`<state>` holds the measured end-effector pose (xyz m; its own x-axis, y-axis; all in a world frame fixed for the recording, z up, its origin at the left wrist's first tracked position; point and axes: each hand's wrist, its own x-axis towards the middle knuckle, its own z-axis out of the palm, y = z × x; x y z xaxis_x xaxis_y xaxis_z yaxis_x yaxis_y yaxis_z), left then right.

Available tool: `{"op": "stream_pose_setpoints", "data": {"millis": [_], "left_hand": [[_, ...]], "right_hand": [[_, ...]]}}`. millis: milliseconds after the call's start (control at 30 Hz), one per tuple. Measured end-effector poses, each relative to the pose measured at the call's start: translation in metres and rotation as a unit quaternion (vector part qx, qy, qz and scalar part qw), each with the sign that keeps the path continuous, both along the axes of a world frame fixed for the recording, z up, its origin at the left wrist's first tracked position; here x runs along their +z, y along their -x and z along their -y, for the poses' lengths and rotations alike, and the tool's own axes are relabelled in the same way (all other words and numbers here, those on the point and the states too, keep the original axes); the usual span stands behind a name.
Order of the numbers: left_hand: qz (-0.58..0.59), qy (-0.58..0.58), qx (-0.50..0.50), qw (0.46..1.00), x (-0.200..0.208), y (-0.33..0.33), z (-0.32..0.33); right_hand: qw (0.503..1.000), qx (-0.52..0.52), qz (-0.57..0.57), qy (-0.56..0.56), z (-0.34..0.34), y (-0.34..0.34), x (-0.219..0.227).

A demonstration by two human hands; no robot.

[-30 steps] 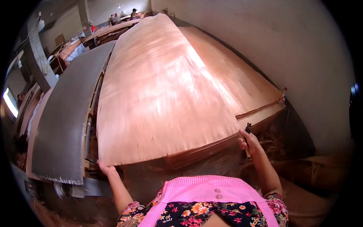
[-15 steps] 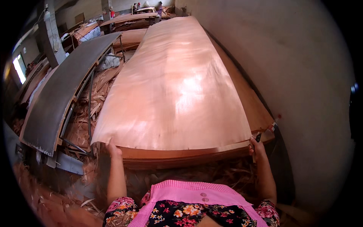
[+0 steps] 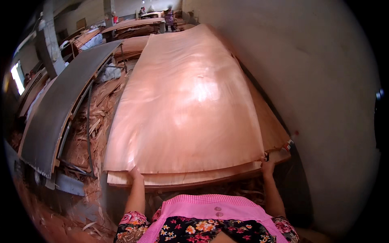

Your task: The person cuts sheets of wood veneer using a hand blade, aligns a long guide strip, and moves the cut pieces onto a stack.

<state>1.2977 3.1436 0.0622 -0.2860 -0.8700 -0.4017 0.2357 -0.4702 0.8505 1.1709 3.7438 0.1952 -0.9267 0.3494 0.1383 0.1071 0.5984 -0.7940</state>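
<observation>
A large, thin sheet of pinkish-tan wood veneer (image 3: 174, 133) stretches away from me over a stack of veneer (image 3: 194, 178). My left hand (image 3: 136, 174) grips the sheet's near edge toward its left corner, fingers closed and partly under it. At the near right corner my right hand (image 3: 267, 165) is closed on the same edge. A small dark tool (image 3: 266, 156) shows at the right hand's fingers; its kind is not clear. The sheet ripples toward its far end and sits slightly askew, with lower sheets showing along the near and right sides.
A long dark-topped table (image 3: 69, 109) on a metal frame stands to the left. Veneer scraps (image 3: 101, 117) litter the floor between. A bare wall (image 3: 308, 81) runs close along the right. A person (image 3: 169, 18) stands far back among more stacks.
The veneer's near edge has come closer to me and lower, with both hands still on it. Its far end has shifted and rippled, and more of the stack's near edge shows.
</observation>
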Motion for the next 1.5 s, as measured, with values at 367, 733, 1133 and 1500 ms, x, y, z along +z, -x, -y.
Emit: {"op": "stream_pose_setpoints", "data": {"millis": [367, 733, 1133, 1500], "left_hand": [[-0.007, -0.022, -0.008, 1.000, -0.006, -0.006, 0.005], [0.064, -0.026, 0.073, 0.995, 0.004, -0.003, -0.073], [0.082, -0.022, 0.040, 0.996, 0.028, 0.066, -0.080], [0.007, -0.103, 0.023, 0.994, -0.004, 0.044, -0.088]], "right_hand": [[0.979, -0.031, 0.103, 0.171, -0.031, 0.045, -0.072], [0.989, -0.024, 0.064, -0.134, -0.098, 0.031, -0.102], [0.998, 0.020, 0.036, -0.044, -0.109, 0.133, -0.080], [0.988, -0.008, 0.067, -0.138, -0.146, 0.114, -0.111]]}}
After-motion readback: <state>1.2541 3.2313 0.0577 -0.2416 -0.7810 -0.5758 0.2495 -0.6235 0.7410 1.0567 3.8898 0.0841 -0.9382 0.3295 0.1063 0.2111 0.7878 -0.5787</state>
